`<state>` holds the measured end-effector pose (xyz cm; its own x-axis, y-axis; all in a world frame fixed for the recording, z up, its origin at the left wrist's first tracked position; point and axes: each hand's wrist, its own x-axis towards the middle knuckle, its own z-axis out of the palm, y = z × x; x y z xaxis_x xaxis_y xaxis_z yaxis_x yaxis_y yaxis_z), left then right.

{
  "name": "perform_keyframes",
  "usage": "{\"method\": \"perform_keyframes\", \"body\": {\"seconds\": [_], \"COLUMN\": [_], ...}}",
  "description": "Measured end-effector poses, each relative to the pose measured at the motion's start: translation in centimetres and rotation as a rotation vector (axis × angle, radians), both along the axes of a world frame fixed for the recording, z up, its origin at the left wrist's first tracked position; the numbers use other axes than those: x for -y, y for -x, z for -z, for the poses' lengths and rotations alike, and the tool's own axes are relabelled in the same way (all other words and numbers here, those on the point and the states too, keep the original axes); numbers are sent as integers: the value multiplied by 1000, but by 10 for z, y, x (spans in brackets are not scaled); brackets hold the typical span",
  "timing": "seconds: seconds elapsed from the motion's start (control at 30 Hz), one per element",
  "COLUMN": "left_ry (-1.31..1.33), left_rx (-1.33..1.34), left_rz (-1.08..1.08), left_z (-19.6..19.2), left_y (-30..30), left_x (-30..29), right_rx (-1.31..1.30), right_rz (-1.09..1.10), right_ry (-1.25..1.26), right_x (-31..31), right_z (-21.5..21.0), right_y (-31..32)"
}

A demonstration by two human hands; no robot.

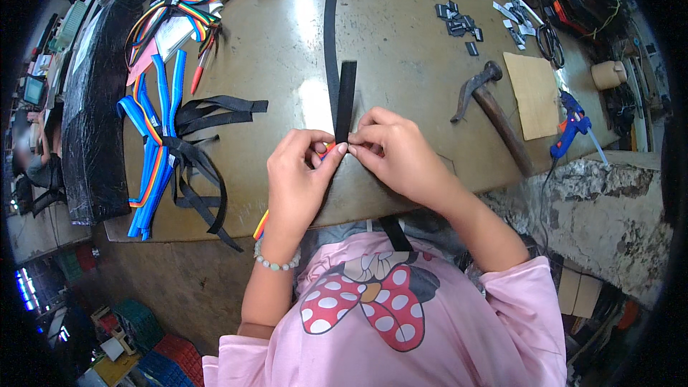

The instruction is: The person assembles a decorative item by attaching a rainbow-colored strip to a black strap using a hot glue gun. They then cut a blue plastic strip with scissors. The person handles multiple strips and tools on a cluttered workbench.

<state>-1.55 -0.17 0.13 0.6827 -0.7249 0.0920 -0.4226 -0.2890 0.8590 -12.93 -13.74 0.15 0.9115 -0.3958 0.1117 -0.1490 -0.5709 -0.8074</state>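
Observation:
In front of me, just above the near part of the table, my left hand (297, 172) is closed on a black webbing strap (347, 93). A rainbow-striped strip (261, 225) runs through the same hand; its tail hangs by my left wrist. The thumb and fingers of my right hand (398, 154) pinch together at the lower end of the black strap, against the left thumb. Whatever small part lies between the fingertips is hidden. Another length of black webbing (330, 36) stretches away behind, toward the far side of the table.
At left lie bundled blue and rainbow straps (154, 165), black straps (208, 111) and a red pen (198, 77). On the right are a hammer (502, 118), brown cardboard (532, 97), a blue glue gun (571, 125) and small black pieces (457, 20). A black-wrapped block (97, 122) borders the left.

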Motion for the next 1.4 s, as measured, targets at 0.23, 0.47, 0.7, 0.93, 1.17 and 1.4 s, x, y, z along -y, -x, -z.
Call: {"method": "perform_keyframes", "body": {"seconds": [0.23, 0.47, 0.7, 0.93, 1.17, 1.4], "left_ry": [-93, -101, -99, -49, -3, 6], "left_rx": [23, 54, 91, 251, 283, 292], "left_rz": [25, 36, 67, 137, 127, 120], "left_z": [-2, -1, -4, 3, 8, 10], "left_y": [-4, -2, 0, 0, 2, 2], "left_x": [1, 1, -1, -5, -4, -5], "right_rx": [-168, 91, -190, 65, 208, 259], "right_rz": [-124, -111, -81, -121, -440, -457], "right_ry": [-410, -24, 29, 309, 664, 762], "right_x": [43, 49, 59, 44, 47, 46], "right_z": [-3, 18, 0, -11, 12, 12], "right_y": [-36, -56, -62, -28, 15, 13]}}
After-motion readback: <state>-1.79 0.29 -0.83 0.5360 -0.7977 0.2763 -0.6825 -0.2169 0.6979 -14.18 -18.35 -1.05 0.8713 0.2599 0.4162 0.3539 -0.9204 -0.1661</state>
